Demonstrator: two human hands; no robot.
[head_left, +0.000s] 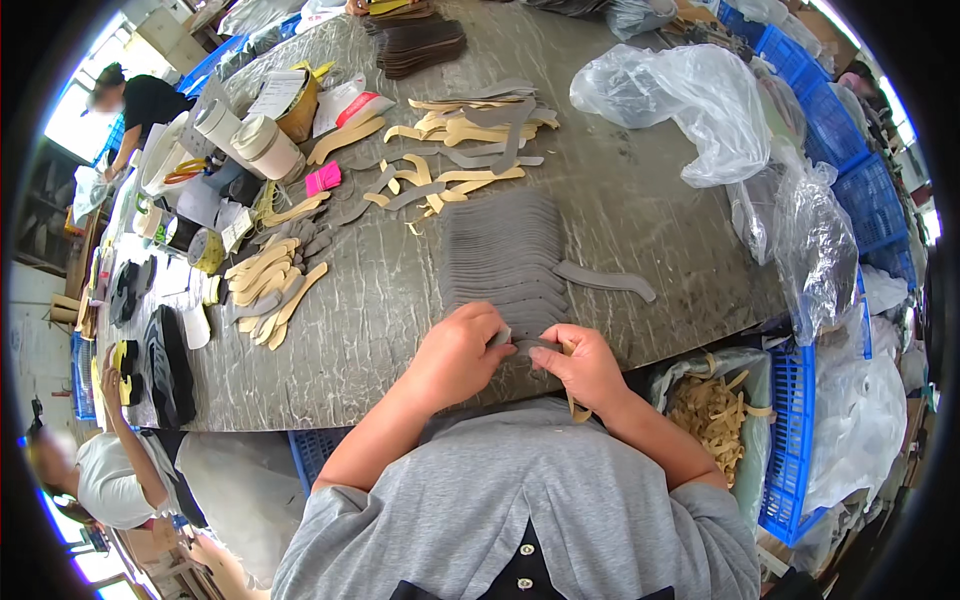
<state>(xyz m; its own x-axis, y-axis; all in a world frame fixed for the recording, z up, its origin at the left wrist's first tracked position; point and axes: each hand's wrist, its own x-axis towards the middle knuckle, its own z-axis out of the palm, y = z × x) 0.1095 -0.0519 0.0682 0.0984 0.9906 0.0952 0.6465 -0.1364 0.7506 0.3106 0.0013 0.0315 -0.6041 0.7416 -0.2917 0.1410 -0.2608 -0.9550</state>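
Observation:
Near the table's front edge, my left hand (458, 352) and my right hand (584, 366) face each other, fingers pinched. A small grey strip (522, 346) spans the gap between their fingertips, with one end in each hand. From my right hand hangs a narrow tan strip (578, 410), apparently backing paper. Just beyond my hands, many flat grey pieces lie overlapped in a long fanned row (500, 245). A loose curved grey strip (605, 280) sticks out to the right of that row.
Tan and grey strips lie in piles (270, 280) at left and farther back (470, 130). A pink block (323, 179), cups (268, 148) and tape rolls stand left. Clear plastic bags (690, 105) lie right. A lined bin (712, 420) holds tan scraps beside blue crates (790, 430). Other people are at left.

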